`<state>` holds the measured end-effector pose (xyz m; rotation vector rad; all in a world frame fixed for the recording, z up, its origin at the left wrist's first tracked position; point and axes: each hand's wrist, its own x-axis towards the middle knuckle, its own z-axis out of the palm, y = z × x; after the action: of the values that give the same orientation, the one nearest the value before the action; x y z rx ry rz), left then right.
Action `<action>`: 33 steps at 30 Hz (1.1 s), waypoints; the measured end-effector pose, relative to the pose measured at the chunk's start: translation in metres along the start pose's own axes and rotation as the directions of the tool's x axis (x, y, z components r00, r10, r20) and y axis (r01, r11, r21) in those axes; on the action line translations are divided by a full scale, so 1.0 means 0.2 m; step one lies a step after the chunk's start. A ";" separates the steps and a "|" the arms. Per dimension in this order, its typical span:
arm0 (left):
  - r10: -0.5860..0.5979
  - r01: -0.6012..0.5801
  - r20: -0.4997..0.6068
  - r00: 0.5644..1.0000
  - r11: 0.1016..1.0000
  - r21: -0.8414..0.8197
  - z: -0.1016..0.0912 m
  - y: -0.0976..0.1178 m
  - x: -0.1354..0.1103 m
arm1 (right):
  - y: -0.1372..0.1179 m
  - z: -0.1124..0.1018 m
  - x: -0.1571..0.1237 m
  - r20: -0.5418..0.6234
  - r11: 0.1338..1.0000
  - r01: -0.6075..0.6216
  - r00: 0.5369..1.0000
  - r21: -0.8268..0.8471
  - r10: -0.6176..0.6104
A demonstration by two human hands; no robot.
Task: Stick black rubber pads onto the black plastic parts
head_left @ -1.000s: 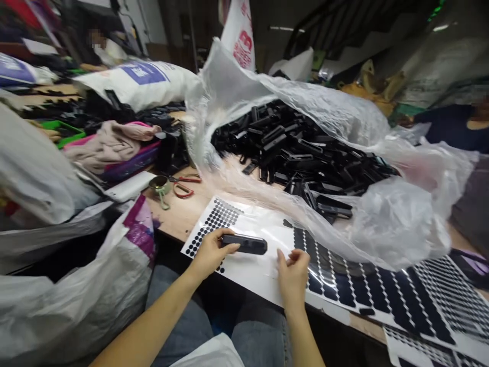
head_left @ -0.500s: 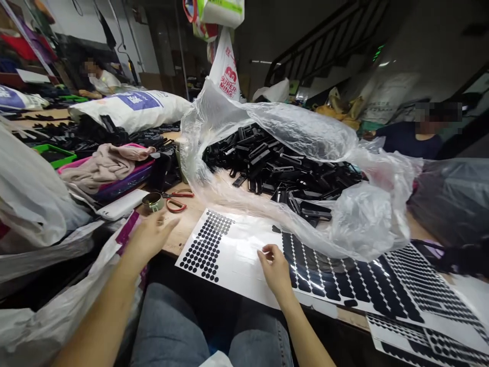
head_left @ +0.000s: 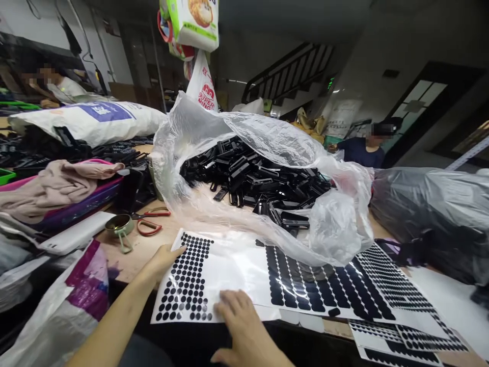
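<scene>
A glossy white sheet with rows of round black stickers (head_left: 187,278) lies at the table's front edge, its near part reaching past the edge. My left hand (head_left: 166,259) is at the sheet's left border, one digit on top and the other fingers hidden, apparently pinching it. Over the front of the sheet, my right hand (head_left: 240,318) is open with its fingers spread, holding nothing. To its right is a sheet of larger black stickers (head_left: 305,278). A clear plastic bag (head_left: 263,229) holding a heap of black plastic parts (head_left: 260,173) sits behind both sheets.
Red-handled scissors (head_left: 150,224) and a small metal cup (head_left: 119,225) are on the left. A basket with a beige cloth (head_left: 61,188) stands beyond them. More sticker sheets (head_left: 397,334) lie at right, near a large grey bag (head_left: 428,209). Two other people sit farther back.
The view has turned to the right. My left hand has come from beside the cup to the sheet's left edge. My right hand has moved toward me and spread its fingers.
</scene>
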<state>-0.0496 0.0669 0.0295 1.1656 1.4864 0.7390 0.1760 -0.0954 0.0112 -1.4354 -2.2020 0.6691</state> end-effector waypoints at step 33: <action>0.432 -0.469 0.337 0.837 0.246 0.849 0.36 0.39 0.63 | 0.66 -0.42 0.58 -0.171 0.725 -0.304 0.952 -0.618 0.253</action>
<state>0.0460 0.2004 0.0373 2.5668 1.5342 0.1453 0.2757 0.0714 0.0086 -2.1153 -2.2778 -0.1016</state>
